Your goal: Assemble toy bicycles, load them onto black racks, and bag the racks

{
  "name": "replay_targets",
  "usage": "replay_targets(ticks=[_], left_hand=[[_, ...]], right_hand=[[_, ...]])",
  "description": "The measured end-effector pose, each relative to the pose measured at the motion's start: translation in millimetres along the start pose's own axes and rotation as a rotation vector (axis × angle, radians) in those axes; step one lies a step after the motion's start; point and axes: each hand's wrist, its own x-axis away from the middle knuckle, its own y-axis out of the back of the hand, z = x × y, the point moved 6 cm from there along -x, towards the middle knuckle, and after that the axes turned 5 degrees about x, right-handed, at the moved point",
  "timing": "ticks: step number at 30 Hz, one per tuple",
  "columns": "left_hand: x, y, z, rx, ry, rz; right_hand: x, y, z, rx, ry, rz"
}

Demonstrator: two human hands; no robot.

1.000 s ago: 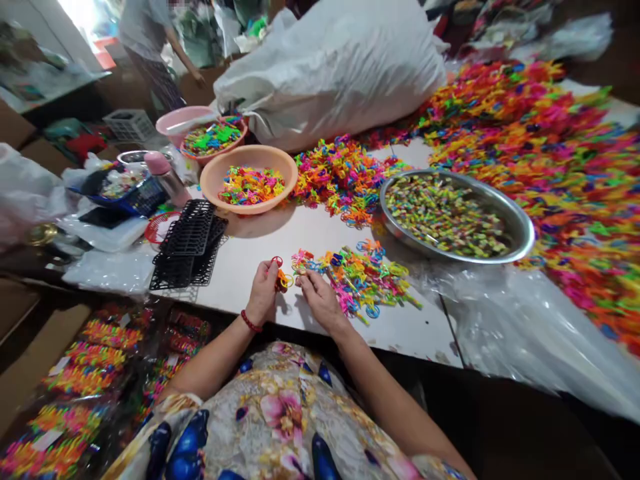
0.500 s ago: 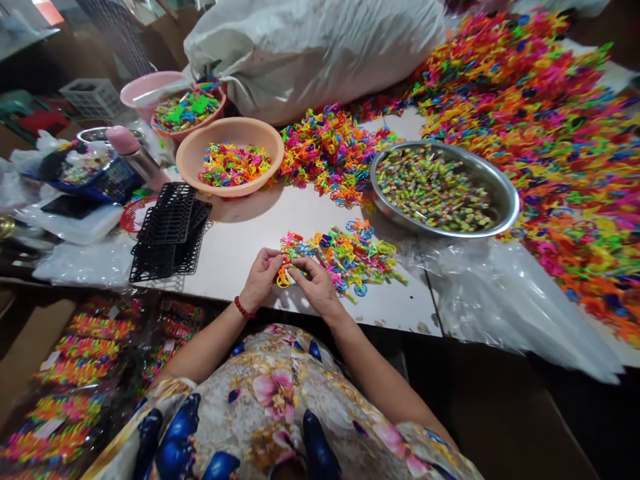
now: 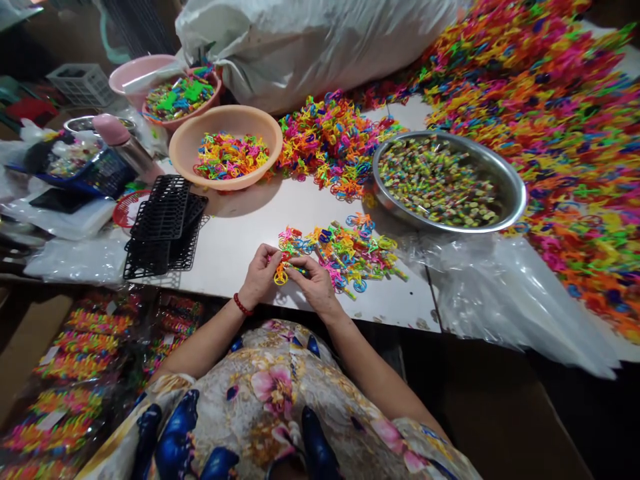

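My left hand [image 3: 259,278], with a red bead bracelet at the wrist, is closed in a pinch on small bright plastic pieces [image 3: 281,277], orange and yellow with round ends. Close beside it, my right hand [image 3: 318,289] pinches a short, thin, dark-patterned stick [image 3: 301,270] pointing toward those pieces. The fingertips nearly meet, and the exact join between stick and pieces is too small to make out. Just beyond both hands, a loose pile of coloured plastic pieces [image 3: 350,250], with patterned sticks among them, lies on the white table [image 3: 240,233].
A steel bowl [image 3: 517,200] of small patterned pieces sits at right, before a large coloured heap [image 3: 560,133]. An orange basin [image 3: 180,157], black plastic grids [image 3: 160,210] and a pink-capped bottle [image 3: 135,157] stand left. Clear bags [image 3: 520,300] overhang the front edge.
The view has shifted slightly. Both hands keep nearly the same place and pinch over the table edge; the stick in my right fingers shows more plainly now.
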Motion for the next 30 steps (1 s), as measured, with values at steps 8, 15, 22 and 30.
replay_targets(ticks=[8, 15, 22, 30], left_hand=[[0.8, -1.8, -8.0, -0.126, -0.011, 0.016], [7.6, -3.8, -8.7, -0.152, 0.035, -0.031], [2.0, -2.2, -3.6, -0.156, 0.119, 0.04], [-6.8, -0.4, -4.6, -0.208, -0.064, 0.005]], right_hand=[[7.4, -4.7, 2.4, 0.056, -0.003, -0.045], [15.7, -6.1, 22.0, 0.163, 0.211, -0.063], [15.4, -7.3, 24.3, 0.17, 0.231, -0.017], [12.7, -8.6, 29.0, 0.306, 0.306, 0.057]])
